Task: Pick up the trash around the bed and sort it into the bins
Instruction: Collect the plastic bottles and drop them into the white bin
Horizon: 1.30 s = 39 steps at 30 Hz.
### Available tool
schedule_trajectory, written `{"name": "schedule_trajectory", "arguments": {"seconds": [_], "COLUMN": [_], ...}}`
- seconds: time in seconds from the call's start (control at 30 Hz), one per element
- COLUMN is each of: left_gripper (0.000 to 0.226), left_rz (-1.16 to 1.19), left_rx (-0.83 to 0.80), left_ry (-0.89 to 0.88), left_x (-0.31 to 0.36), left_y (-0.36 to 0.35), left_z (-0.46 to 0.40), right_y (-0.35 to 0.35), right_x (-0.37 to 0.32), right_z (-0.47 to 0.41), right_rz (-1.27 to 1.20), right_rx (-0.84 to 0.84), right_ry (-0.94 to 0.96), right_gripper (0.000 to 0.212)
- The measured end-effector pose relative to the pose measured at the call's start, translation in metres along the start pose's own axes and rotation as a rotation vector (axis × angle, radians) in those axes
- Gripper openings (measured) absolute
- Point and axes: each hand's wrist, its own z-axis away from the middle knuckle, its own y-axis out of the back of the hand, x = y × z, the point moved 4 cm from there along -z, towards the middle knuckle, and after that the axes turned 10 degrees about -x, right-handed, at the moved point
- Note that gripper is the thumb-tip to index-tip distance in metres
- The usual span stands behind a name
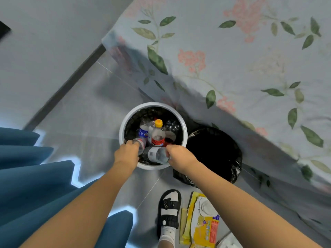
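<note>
So the round white bin with the black liner [184,126] sits on the grey tile floor right beside the bed, and it's already pretty loaded with clear plastic bottles, including an upright one with an orange cap [158,133] and one with a blue label [142,132] to its left. Bottle sorting looks well along to me. Just right of it, touching, is a second bin lined with a black plastic bag [215,154], and I can't make out anything inside, it's just dark. Still left on the floor near the person's sandalled foot [168,210]: a yellow snack wrapper [206,228] and a thin yellow packet [185,224], so that stuff still needs picking up. Both hands are at the near rim of the white bin. The left hand [126,153] has its fingers curled round a small clear bottle [140,143], and the right hand [180,156] pinches the end of a clear bottle lying on its side [155,154] on top of the pile.
</note>
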Motion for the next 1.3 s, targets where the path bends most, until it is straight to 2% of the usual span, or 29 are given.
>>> {"name": "schedule_trajectory", "arguments": {"seconds": [0.07,0.17,0.33,0.53,0.73,0.83,0.93,1.17,1.3], "left_gripper": [0.050,0.041,0.035,0.032,0.036,0.041,0.044,0.042,0.039], "left_rz": [-0.023,-0.091,-0.226,-0.408,-0.572,-0.654,-0.758,-0.899,-0.984], "left_rx": [-0.008,0.102,0.185,0.295,0.388,0.385,0.357,0.269,0.238], "left_ry": [0.020,-0.015,-0.122,-0.406,-0.656,-0.745,-0.881,-1.138,-1.267], "left_x": [-0.002,0.008,0.065,0.218,0.415,0.518,0.623,0.830,0.925], "left_y": [0.003,0.019,0.047,0.084,0.081,0.046,-0.018,-0.163,-0.239], "left_z": [0.001,0.013,0.041,0.099,0.182,0.233,0.290,0.419,0.497], "right_y": [-0.011,-0.015,0.002,0.038,0.041,0.016,-0.034,-0.144,-0.211], "right_x": [0.009,0.023,0.059,0.144,0.283,0.362,0.438,0.568,0.615], "right_z": [0.007,0.030,0.084,0.182,0.341,0.436,0.534,0.725,0.835], "right_rz": [0.020,-0.039,-0.070,-0.028,-0.087,-0.198,-0.353,-0.481,-0.554], "right_rx": [0.005,0.103,0.264,0.442,0.629,0.732,0.836,0.999,1.109], "right_ry": [-0.010,-0.019,-0.072,-0.155,-0.371,-0.502,-0.634,-0.864,-1.006], "right_gripper": [0.032,0.038,0.037,0.034,0.031,0.037,0.040,0.034,0.038]}}
